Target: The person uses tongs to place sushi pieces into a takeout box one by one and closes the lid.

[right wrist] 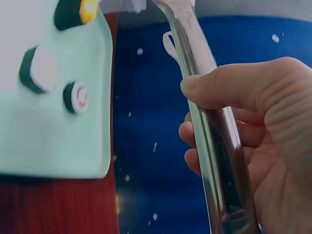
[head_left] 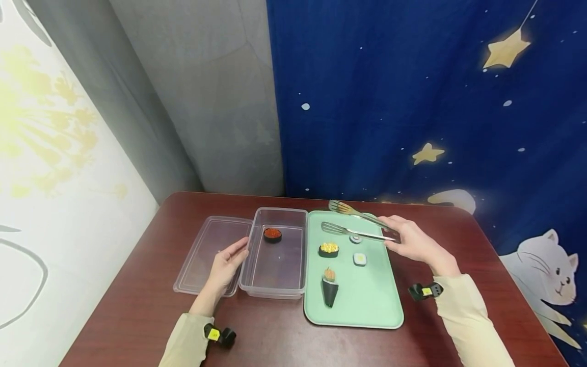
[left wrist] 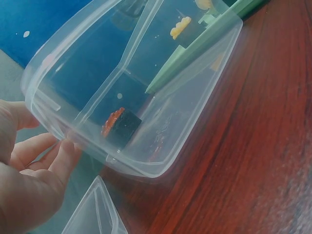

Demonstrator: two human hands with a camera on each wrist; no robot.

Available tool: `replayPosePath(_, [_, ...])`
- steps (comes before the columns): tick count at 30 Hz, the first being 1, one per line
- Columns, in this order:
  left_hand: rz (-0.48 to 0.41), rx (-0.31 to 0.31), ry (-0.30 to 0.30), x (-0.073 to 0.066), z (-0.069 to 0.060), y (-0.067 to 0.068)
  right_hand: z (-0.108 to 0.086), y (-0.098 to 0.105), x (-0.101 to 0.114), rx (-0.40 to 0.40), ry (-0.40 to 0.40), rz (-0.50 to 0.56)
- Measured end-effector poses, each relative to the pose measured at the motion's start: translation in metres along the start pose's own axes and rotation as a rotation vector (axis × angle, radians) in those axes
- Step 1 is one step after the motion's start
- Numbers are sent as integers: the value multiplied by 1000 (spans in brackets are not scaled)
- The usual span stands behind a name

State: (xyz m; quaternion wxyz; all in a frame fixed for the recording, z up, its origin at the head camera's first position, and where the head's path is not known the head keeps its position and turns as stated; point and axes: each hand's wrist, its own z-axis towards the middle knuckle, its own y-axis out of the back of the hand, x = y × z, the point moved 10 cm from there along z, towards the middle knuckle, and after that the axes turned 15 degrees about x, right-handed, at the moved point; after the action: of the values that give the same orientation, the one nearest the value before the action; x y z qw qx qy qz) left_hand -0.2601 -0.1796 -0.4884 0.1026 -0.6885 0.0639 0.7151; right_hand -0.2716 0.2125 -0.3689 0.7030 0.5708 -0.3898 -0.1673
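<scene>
My right hand [head_left: 415,242] grips metal tongs [head_left: 367,235] by the handle end. Their two slotted heads stand apart over the far part of a mint-green tray [head_left: 371,306]. On the tray lie a corn-topped sushi piece [head_left: 328,248], a white roll with a yellow centre [head_left: 359,259], a small round roll [head_left: 355,239] partly under the tongs, and a dark cone-shaped hand roll [head_left: 329,293]. My left hand [head_left: 224,267] touches the left side of a clear plastic box [head_left: 272,292] with its fingers. Inside, toward the back, sits a red roe sushi piece [head_left: 272,235].
A clear lid [head_left: 202,265] lies left of the box, partly beneath my left hand. Box and tray stand side by side on a dark red wooden table [head_left: 266,336]. Behind the table hang a grey cloth and a blue star-patterned curtain [head_left: 367,102].
</scene>
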Motion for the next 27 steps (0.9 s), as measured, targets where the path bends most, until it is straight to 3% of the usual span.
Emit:
replayPosePath(6, [-8,-2,8,0,-1,0,-23,-5,-22,9,-86,-1])
replayPosePath(12, [-3,-6,9,0,-1,-1,-39,-13,-39,11,-121,-10])
replayPosePath(27, [1,-12,12,-1,-1,0,-51,-34,-66,17,-129,-6])
